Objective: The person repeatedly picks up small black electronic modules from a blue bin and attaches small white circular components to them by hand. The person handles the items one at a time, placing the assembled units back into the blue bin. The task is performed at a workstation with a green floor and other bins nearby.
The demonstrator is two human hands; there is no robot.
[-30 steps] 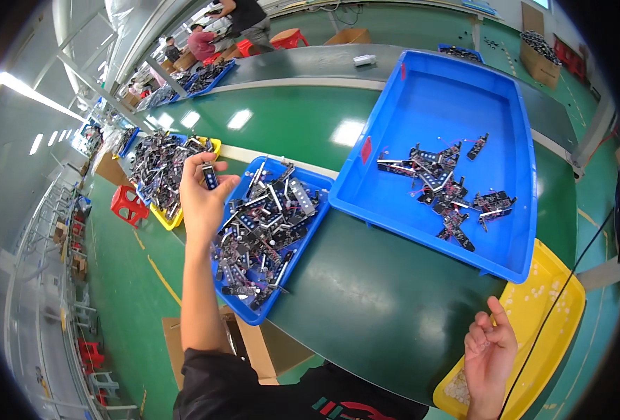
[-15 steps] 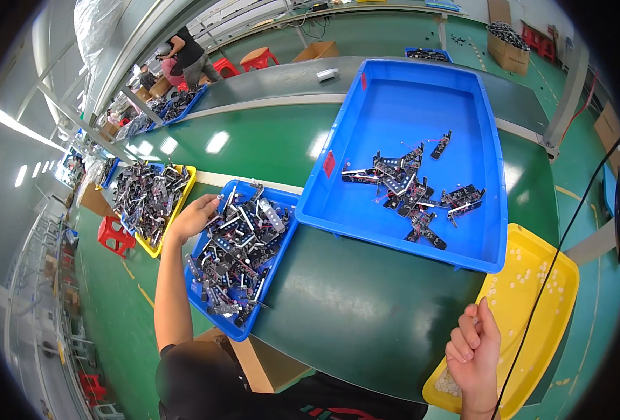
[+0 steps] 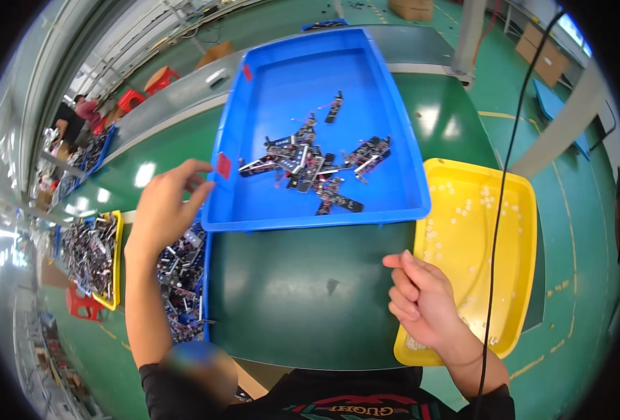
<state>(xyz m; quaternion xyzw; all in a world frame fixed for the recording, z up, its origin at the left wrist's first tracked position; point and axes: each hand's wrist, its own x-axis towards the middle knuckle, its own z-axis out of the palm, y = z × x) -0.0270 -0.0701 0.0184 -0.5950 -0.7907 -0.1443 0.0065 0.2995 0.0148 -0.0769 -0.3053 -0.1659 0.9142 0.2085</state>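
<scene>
My left hand [image 3: 164, 210] is beside the left wall of a large blue tray [image 3: 317, 222], thumb and forefinger apart, with nothing visible between them. Several small black parts with thin wires [image 3: 303, 157] lie in a loose pile in that tray. Below my left hand is a smaller blue tray [image 3: 205, 294], partly covered by my forearm and heaped with similar black and silver parts [image 3: 182, 280]. My right hand [image 3: 422, 297] is held over the left edge of a yellow tray [image 3: 517, 266], fingers curled in. What those fingers hold, if anything, is hidden. Small white pieces [image 3: 488, 199] are scattered in the yellow tray.
The trays stand on a dark green tabletop [image 3: 289, 301]. At far left, a yellow tray [image 3: 117, 262] holds more black parts. A black cable [image 3: 506, 168] hangs across the right yellow tray. Red stools [image 3: 131, 100] and other people [image 3: 86, 112] are at the back left.
My left hand has moved from over the small blue tray up to the large tray's left wall. My right hand remains curled near the yellow tray. The whole view has swung to the right.
</scene>
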